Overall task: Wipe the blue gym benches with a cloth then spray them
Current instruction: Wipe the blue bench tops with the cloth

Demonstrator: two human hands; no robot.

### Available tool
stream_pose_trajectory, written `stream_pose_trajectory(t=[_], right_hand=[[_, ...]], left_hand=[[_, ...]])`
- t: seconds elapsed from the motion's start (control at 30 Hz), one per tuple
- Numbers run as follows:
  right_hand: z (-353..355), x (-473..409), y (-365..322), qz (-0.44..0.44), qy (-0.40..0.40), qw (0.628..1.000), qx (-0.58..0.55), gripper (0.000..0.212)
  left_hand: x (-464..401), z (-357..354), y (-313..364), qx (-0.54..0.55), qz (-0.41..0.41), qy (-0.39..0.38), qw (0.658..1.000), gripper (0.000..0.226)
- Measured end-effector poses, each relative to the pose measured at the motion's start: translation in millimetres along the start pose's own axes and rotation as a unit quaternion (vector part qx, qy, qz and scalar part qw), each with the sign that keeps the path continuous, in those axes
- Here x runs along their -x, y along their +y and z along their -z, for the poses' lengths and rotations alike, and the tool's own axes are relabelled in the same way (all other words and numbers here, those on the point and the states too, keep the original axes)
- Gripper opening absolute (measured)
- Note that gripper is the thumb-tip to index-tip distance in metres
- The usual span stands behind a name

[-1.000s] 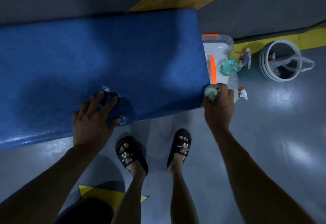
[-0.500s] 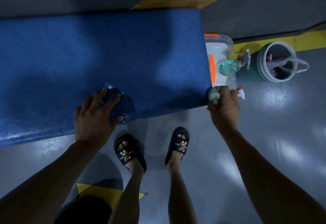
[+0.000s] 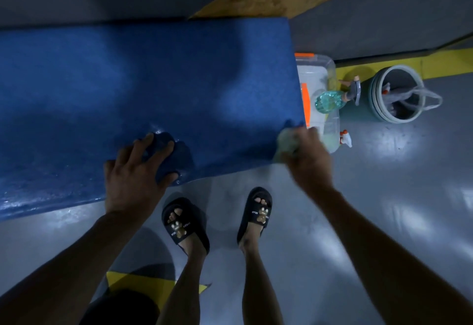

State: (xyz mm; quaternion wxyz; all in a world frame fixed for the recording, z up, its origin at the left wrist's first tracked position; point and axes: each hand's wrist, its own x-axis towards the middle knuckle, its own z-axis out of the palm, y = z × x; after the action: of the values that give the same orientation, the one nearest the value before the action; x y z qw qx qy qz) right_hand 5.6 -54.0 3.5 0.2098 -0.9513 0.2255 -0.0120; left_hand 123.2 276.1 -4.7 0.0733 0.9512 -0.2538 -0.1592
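The blue gym bench point(image 3: 153, 89) fills the upper left and centre of the frame, its near edge running just above the person's feet. The left hand point(image 3: 135, 171) presses a dark blue cloth point(image 3: 174, 155) onto the bench's near edge at centre, fingers spread and curled over the bunched fabric. The right hand point(image 3: 307, 155), blurred, grips a pale greenish cloth point(image 3: 286, 143) at the bench's lower right corner.

Just past that corner, at right of centre, a clear plastic tub with orange clips point(image 3: 317, 74) stands on the floor with a teal spray bottle point(image 3: 330, 99) lying across it, and a small white and red nozzle point(image 3: 345, 140) shows just beside the tub's near end. A round grey bucket point(image 3: 394, 94) sits further right.

The bench surface glints wet along its lower left edge, and the grey floor point(image 3: 384, 196) below is glossy. The person wears open black slides point(image 3: 184, 222), so any drips onto that floor could probably cause a slip.

The right hand works close to the tub; a sweep carried past the corner could knock the teal bottle off its perch or tip the tub. The dark cloth nearly matches the bench colour in this dim light, so missed patches would be hard to spot. With a cloth in each hand, one must be put down before spraying.
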Motion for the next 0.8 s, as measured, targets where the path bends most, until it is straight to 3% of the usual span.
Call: stream_pose_trajectory(t=[0.1,0.17,0.2,0.27,0.33,0.4,0.47,0.57,0.67,0.8], right_hand=[[5,-31,23,-0.226,0.098,0.969,0.011,0.036],[-12,-35,0,-0.288,0.131,0.949,0.013,0.034],[-24,-32,-21,-0.265,0.145,0.953,0.013,0.031],[-50,-14,-72,-0.131,0.133,0.982,-0.019,0.027],[-68,11,-118,0.039,0.023,0.998,-0.032,0.037],[-70,23,-135,0.173,-0.080,0.982,-0.009,0.048],[-58,7,-114,0.210,-0.106,0.972,0.023,0.046],[-26,-36,-49,0.077,-0.037,0.995,0.047,0.042],[3,-68,-2,-0.091,0.059,0.993,0.038,0.041],[-36,-53,-45,-0.172,0.131,0.976,-0.003,0.043]], left_hand=[[-2,1,0,0.001,0.002,-0.003,1.000,0.069],[-2,1,0,0.002,0.004,-0.006,1.000,0.068],[-2,1,0,0.002,0.005,-0.008,1.000,0.067],[-2,1,1,0.003,0.008,-0.008,1.000,0.067],[-2,1,1,0.004,0.010,-0.007,1.000,0.067],[-3,1,2,0.004,0.010,-0.009,1.000,0.067],[-2,1,1,-0.001,0.013,-0.012,1.000,0.067],[-3,0,2,0.004,0.012,-0.006,1.000,0.067],[-4,-1,1,-0.002,0.015,-0.008,1.000,0.067],[-4,-1,2,0.007,0.021,-0.016,1.000,0.066]])
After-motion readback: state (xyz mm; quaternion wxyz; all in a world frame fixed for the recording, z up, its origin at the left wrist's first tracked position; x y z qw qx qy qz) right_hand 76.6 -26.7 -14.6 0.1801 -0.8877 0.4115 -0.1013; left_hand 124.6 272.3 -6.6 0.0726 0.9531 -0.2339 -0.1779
